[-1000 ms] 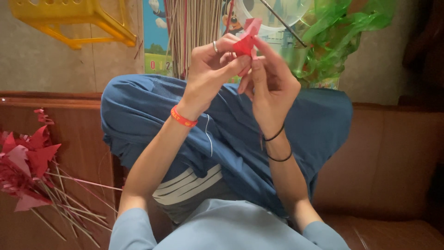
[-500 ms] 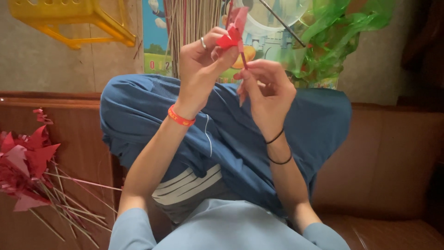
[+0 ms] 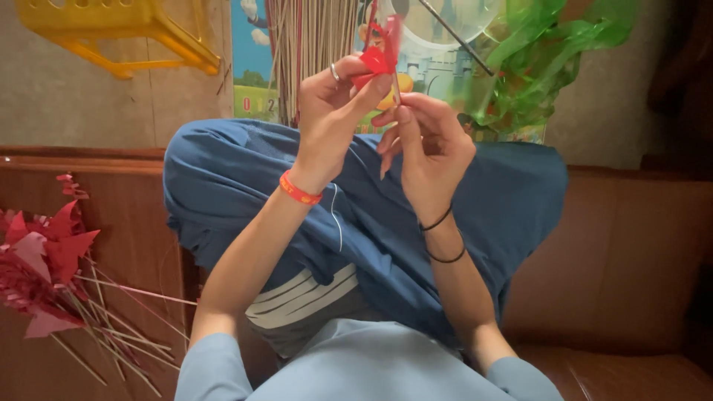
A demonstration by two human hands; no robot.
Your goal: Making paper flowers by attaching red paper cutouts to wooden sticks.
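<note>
Pinched between thumb and fingertips of the left hand [image 3: 334, 96], a small red paper pinwheel [image 3: 380, 50] sat high in the upper centre of the frame, fingers closed firmly around its folded base. Just beside it, the right hand [image 3: 427, 137] had closed thumb and forefinger on a thin stick [image 3: 396, 83] running up behind the paper; whether the stick was already fixed to the pinwheel could not be told. A ring showed on the left hand, and an orange wristband [image 3: 300, 188] circled that wrist, while two dark bands [image 3: 438, 236] ringed the right.

By its look the paper piece was very light, thin and easily creased, best held at the centre fold rather than by its pointed vanes; the stick appeared slender and stiff, apt to roll between the fingers unless gripped near its upper end.

Below the hands lay the person's raised knees in blue cloth [image 3: 245, 178]. At lower left, a heap of finished red pinwheels on sticks [image 3: 52, 275] rested on a brown surface. A yellow plastic stool [image 3: 119, 30] occupied the upper left, a bundle of bare sticks [image 3: 312, 37] stood at top centre, and green plastic film [image 3: 542, 59] filled the upper right.
</note>
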